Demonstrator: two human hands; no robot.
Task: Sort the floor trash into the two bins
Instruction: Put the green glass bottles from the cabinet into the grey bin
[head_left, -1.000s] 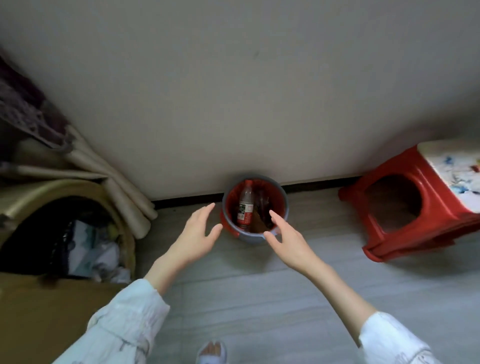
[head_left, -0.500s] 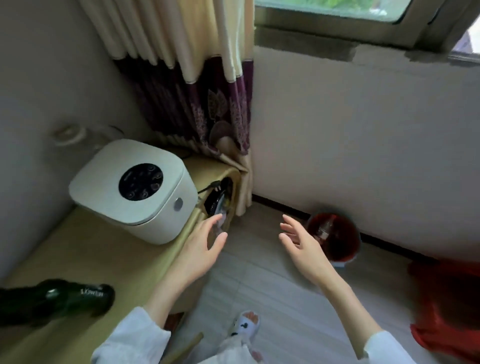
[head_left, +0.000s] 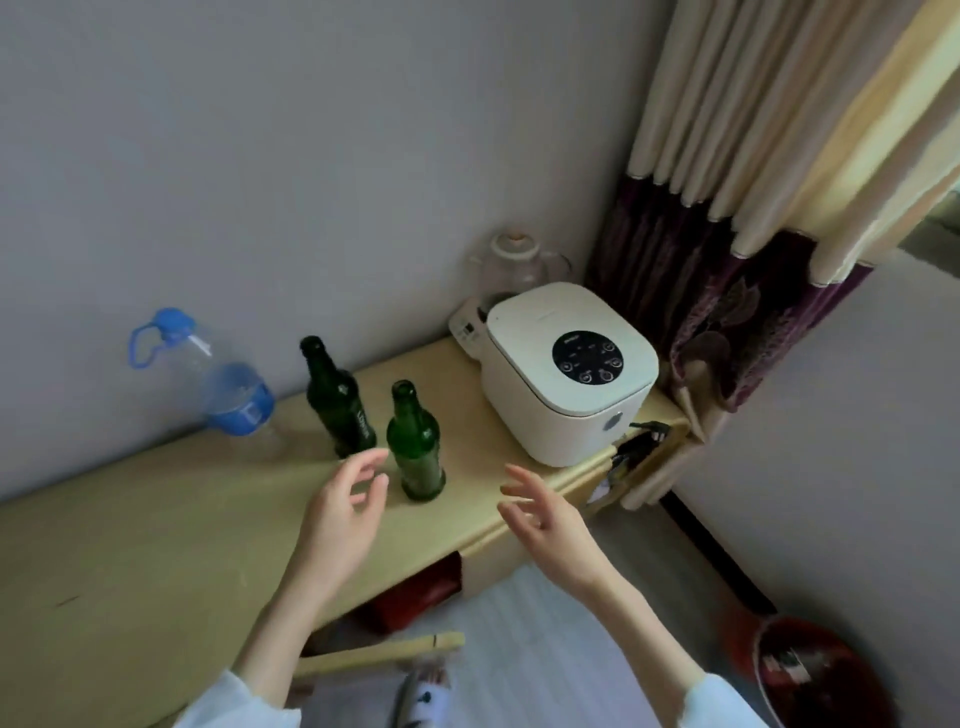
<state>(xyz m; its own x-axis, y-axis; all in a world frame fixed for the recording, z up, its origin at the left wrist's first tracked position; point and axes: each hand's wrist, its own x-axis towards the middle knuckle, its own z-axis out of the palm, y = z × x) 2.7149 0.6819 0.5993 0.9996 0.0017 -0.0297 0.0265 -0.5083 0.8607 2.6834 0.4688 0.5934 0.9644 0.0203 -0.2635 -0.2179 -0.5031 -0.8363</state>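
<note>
Nearest, both hands reach forward from pale sleeves, holding nothing. On the left hand (head_left: 340, 512) the fingers are loosely spread above the wooden tabletop (head_left: 130, 561), its fingertips just beside the closer green bottle (head_left: 415, 447). Across from it, the right hand (head_left: 545, 525) hangs over the table's front edge, palm turned inward, fingers relaxed and apart. Low to the right of that hand, a round red bin (head_left: 810, 670) sits on the pale floor, with dark trash inside that is too blurred to name.

Just past the left fingertips the closer bottle stands upright, smooth dark glass with an open mouth and no readable label. Behind it a second green bottle (head_left: 337, 400) shows pale lettering along its side, too small to read. Farther left stands a large clear plastic water jug (head_left: 223, 384) with a blue cap, blue handle loop and blue label band. Beyond the right hand sits a white, rounded square cooker (head_left: 566, 374) with a black circular control panel, and behind it a glass kettle (head_left: 514, 265). Cream and purple patterned curtains (head_left: 727, 208) hang at the far right.
</note>
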